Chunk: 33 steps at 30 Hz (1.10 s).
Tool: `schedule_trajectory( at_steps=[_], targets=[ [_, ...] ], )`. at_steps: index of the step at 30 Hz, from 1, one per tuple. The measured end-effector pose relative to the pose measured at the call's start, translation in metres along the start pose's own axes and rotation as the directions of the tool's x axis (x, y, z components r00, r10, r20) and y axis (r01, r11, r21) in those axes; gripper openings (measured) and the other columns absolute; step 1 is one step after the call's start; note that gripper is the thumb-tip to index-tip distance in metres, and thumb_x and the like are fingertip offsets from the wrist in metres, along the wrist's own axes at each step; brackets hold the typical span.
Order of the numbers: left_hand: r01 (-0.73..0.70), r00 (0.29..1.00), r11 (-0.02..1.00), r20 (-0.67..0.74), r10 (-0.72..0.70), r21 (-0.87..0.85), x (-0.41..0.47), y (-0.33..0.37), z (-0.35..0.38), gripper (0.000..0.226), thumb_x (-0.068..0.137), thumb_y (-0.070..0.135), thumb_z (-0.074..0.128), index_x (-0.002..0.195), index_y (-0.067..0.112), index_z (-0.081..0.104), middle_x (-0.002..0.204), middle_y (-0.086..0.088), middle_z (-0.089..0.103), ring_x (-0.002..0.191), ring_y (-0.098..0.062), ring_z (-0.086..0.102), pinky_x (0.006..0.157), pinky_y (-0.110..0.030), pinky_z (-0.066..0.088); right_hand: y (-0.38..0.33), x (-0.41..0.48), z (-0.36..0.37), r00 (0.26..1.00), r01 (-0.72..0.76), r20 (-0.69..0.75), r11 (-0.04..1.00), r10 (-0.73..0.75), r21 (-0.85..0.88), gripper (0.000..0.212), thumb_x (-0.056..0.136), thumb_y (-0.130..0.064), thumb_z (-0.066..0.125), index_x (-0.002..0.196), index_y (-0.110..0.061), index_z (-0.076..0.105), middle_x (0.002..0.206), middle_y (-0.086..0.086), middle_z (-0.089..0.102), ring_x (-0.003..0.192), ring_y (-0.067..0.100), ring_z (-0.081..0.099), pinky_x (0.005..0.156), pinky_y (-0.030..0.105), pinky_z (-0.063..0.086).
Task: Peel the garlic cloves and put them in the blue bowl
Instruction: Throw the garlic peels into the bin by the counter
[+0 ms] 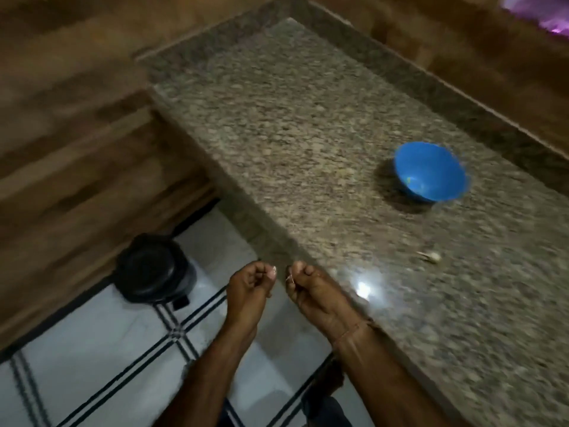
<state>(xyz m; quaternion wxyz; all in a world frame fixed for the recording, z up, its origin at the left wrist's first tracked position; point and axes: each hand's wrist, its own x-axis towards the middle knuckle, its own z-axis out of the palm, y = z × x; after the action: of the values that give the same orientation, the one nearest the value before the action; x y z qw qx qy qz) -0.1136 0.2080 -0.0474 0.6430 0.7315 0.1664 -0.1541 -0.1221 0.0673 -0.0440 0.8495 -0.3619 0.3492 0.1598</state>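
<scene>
Head view: left hand (249, 288) curled, impossible to tell on what; right hand (311, 295) pinching a thin skin scrap (290, 278), both at the tabletop (308, 134) edge. Forward-right and well apart, blue bowl (431, 171); closer on the right, garlic clove (432, 257), nearer to the right hand.

In front of me the speckled granite counter (292, 134) carries the blue bowl (431, 171), upright toward its far right side, and, well apart from it and nearer me, a small pale garlic piece (432, 257) lying on the stone, too blurred to tell clove from peel.
</scene>
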Motion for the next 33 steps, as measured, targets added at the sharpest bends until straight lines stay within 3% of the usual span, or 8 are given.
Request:
schedule_trajectory(
  at_steps=[7,11,19,24,26,28,30,33],
  targets=[
    [0.064,0.962,0.997,-0.263,-0.070,-0.033,0.037,-0.039,-0.245,0.024,0.096,0.001,0.068,0.081,0.019,0.070,0.073,0.012,0.072,0.072,-0.003,0.066,0.068,-0.015,0.052,0.152,0.065,0.190,0.985,-0.150,0.074,0.985,0.156,-0.083,0.034,0.106,0.009,0.041,0.079,-0.007,0.054,0.064,0.002,0.061,0.054,0.005,0.059,0.055,0.014,0.053],
    [0.122,0.922,0.992,-0.366,-0.127,-0.039,0.063,-0.058,-0.338,0.021,0.094,0.005,0.072,0.080,0.022,0.072,0.081,0.004,0.076,0.080,-0.016,0.069,0.082,-0.037,0.056,0.208,0.099,0.253,0.974,-0.201,0.070,0.963,0.217,-0.181,0.033,0.106,0.008,0.042,0.079,-0.007,0.053,0.071,0.005,0.053,0.059,0.009,0.053,0.056,0.015,0.052],
    [0.227,0.870,0.974,-0.445,-0.212,-0.021,0.141,-0.091,-0.436,0.020,0.099,0.012,0.068,0.082,0.024,0.069,0.080,0.004,0.071,0.072,-0.017,0.064,0.067,-0.023,0.050,0.270,0.197,0.323,0.949,-0.298,0.040,0.932,0.312,-0.207,0.025,0.106,0.003,0.046,0.091,-0.003,0.066,0.070,0.007,0.067,0.058,0.010,0.063,0.057,0.021,0.058],
    [0.361,0.833,0.920,-0.391,-0.392,-0.154,0.210,-0.156,-0.469,0.015,0.099,0.012,0.068,0.085,0.015,0.072,0.078,-0.003,0.071,0.076,-0.023,0.065,0.074,-0.037,0.057,0.322,0.284,0.314,0.904,-0.415,-0.044,0.849,0.425,-0.327,0.029,0.106,0.004,0.047,0.089,-0.005,0.069,0.071,0.005,0.069,0.061,0.011,0.067,0.059,0.021,0.057],
    [0.454,0.777,0.843,-0.335,-0.533,-0.287,0.238,-0.191,-0.473,0.015,0.098,0.007,0.068,0.083,0.008,0.071,0.073,-0.005,0.067,0.070,-0.024,0.060,0.073,-0.038,0.055,0.346,0.317,0.306,0.899,-0.423,-0.066,0.819,0.433,-0.388,0.012,0.094,-0.004,0.074,0.097,-0.002,0.062,0.074,0.005,0.069,0.064,0.012,0.067,0.060,0.021,0.057],
    [0.527,0.717,0.740,-0.249,-0.651,-0.418,0.267,-0.231,-0.472,0.014,0.096,0.002,0.068,0.082,0.005,0.070,0.067,-0.009,0.058,0.062,-0.022,0.053,0.065,-0.031,0.047,0.375,0.358,0.286,0.889,-0.443,-0.095,0.793,0.447,-0.417,0.069,0.056,-0.019,0.105,0.107,0.002,0.062,0.086,0.012,0.063,0.072,0.017,0.064,0.064,0.023,0.057],
    [0.580,0.670,0.649,-0.164,-0.724,-0.492,0.296,-0.269,-0.464,0.008,0.093,-0.002,0.070,0.085,0.002,0.071,0.064,-0.010,0.056,0.050,-0.016,0.050,0.057,-0.026,0.041,0.397,0.397,0.271,0.876,-0.473,-0.109,0.794,0.470,-0.381,0.090,0.037,-0.024,0.110,0.109,0.006,0.064,0.090,0.016,0.063,0.077,0.021,0.065,0.071,0.027,0.059],
    [0.574,0.648,0.594,-0.131,-0.750,-0.564,0.349,-0.317,-0.448,0.005,0.091,-0.007,0.070,0.093,-0.005,0.074,0.076,-0.020,0.064,0.050,-0.014,0.059,0.051,-0.022,0.047,0.413,0.449,0.276,0.877,-0.481,-0.225,0.768,0.425,-0.424,0.065,0.088,-0.014,0.084,0.137,0.016,0.054,0.120,0.027,0.061,0.113,0.036,0.062,0.104,0.042,0.052]
  ],
)
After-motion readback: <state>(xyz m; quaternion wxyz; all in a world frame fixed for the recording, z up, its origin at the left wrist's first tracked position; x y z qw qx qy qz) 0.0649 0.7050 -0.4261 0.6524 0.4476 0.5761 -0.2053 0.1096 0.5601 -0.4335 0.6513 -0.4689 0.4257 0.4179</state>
